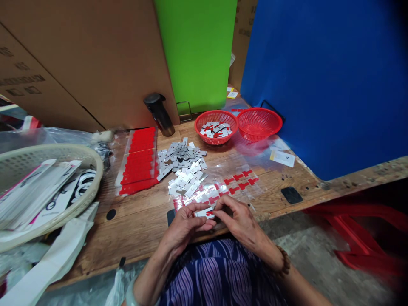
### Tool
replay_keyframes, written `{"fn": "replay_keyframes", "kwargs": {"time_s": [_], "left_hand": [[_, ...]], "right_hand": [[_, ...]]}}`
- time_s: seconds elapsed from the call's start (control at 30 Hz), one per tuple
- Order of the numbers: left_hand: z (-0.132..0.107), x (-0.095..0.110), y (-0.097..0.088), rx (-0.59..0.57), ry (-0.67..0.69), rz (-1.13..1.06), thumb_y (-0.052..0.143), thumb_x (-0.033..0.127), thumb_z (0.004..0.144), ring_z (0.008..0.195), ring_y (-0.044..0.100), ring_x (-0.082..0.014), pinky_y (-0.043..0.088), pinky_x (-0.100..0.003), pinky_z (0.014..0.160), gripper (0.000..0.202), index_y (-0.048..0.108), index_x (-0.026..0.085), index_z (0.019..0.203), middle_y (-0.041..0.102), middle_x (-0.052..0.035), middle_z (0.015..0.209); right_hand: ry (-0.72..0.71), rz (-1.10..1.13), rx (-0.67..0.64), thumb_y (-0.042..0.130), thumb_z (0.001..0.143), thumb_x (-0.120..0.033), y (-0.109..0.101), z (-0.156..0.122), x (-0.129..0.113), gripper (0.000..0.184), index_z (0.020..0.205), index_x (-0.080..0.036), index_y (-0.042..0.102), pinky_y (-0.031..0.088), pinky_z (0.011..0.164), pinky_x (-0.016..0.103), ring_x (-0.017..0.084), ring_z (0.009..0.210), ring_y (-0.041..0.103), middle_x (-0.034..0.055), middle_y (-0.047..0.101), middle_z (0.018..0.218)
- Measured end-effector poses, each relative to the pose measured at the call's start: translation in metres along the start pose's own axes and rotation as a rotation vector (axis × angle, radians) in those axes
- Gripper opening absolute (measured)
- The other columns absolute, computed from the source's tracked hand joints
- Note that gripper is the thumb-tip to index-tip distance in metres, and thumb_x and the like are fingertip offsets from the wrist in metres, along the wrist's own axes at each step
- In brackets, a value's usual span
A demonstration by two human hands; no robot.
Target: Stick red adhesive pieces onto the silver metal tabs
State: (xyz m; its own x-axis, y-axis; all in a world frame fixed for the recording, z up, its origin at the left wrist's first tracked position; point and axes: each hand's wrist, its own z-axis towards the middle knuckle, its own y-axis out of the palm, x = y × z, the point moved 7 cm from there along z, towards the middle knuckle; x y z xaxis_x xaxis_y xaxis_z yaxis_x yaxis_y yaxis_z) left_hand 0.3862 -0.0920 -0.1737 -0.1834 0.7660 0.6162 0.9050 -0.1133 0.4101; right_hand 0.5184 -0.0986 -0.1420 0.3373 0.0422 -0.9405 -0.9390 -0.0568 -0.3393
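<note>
Close to the table's front edge, my left hand (pixel 185 225) grips a small flat silvery-white plate (pixel 201 213) between thumb and fingers. A red patch (pixel 209 212), which looks like a sticker, shows on its right end. My right hand (pixel 239 219) is closed in a pinch at that end, thumb and forefinger touching the red patch. Just beyond my hands lies a clear sheet with red T-shaped stickers (pixel 244 185), partly hidden by my fingers. Behind it is a heap of loose metal plates (pixel 188 163).
Left of the heap lies a stack of red sticker sheets (pixel 138 159), with a black flask (pixel 160 114) behind. Two red baskets (pixel 216 141) stand at the back, the left one holding plates with red on them. A cream basket (pixel 95 187) of printed cards fills the left side.
</note>
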Motion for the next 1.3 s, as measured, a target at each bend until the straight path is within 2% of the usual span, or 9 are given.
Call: {"fn": "replay_keyframes", "kwargs": {"time_s": [0.33,0.57,0.7,0.8,1.07,1.3], "left_hand": [[0.005,-0.004,-0.004,0.025,0.042,0.044,0.075,0.015,0.061,0.061,0.068,-0.0136,0.053,-0.018,0.059,0.043,0.055,0.007,0.098,0.071,-0.0100,0.072],[0.010,0.000,-0.012,0.099,0.238,0.178,0.073,0.025,0.064,0.057,0.066,-0.0121,0.051,-0.019,0.061,0.038,0.056,0.010,0.094,0.071,-0.0062,0.063],[0.011,0.004,-0.014,0.140,0.283,0.221,0.072,0.025,0.064,0.054,0.065,-0.0114,0.050,-0.019,0.060,0.035,0.057,0.011,0.092,0.070,-0.0036,0.060],[0.011,0.003,-0.014,0.131,0.273,0.213,0.071,0.026,0.064,0.056,0.066,-0.0129,0.051,-0.021,0.061,0.035,0.057,0.011,0.093,0.070,-0.0045,0.061],[0.013,0.000,-0.014,0.072,0.162,0.114,0.076,0.022,0.061,0.057,0.067,-0.0141,0.051,-0.018,0.058,0.042,0.056,0.009,0.095,0.071,-0.0087,0.064],[0.013,-0.002,-0.015,0.059,0.112,0.065,0.074,0.014,0.062,0.058,0.068,-0.0144,0.053,-0.017,0.057,0.036,0.057,0.009,0.093,0.070,-0.0085,0.063]], "right_hand": [[0.019,0.022,0.003,0.050,0.078,-0.010,0.005,0.000,0.003,0.010,0.074,-0.019,0.051,0.037,0.064,0.022,0.011,0.068,0.048,-0.0030,0.052,0.071],[0.132,0.098,0.049,0.052,0.077,-0.013,0.011,-0.001,0.008,0.007,0.073,-0.019,0.053,0.038,0.067,0.023,0.012,0.071,0.051,-0.0028,0.054,0.073],[0.131,0.072,0.097,0.053,0.076,-0.012,0.010,-0.002,0.003,0.009,0.069,-0.019,0.053,0.038,0.072,0.025,0.014,0.079,0.051,-0.0015,0.054,0.076],[0.107,0.036,0.127,0.052,0.076,-0.011,0.006,-0.002,-0.001,0.010,0.069,-0.018,0.054,0.038,0.073,0.025,0.014,0.081,0.050,-0.0003,0.053,0.079],[0.135,0.067,0.069,0.044,0.081,-0.012,0.007,0.000,0.003,0.011,0.080,-0.020,0.052,0.039,0.063,0.023,0.012,0.067,0.050,-0.0025,0.053,0.072],[0.114,-0.019,0.069,0.043,0.082,-0.013,0.007,0.004,0.005,0.011,0.081,-0.020,0.052,0.039,0.064,0.024,0.012,0.067,0.051,-0.0021,0.055,0.073]]}}
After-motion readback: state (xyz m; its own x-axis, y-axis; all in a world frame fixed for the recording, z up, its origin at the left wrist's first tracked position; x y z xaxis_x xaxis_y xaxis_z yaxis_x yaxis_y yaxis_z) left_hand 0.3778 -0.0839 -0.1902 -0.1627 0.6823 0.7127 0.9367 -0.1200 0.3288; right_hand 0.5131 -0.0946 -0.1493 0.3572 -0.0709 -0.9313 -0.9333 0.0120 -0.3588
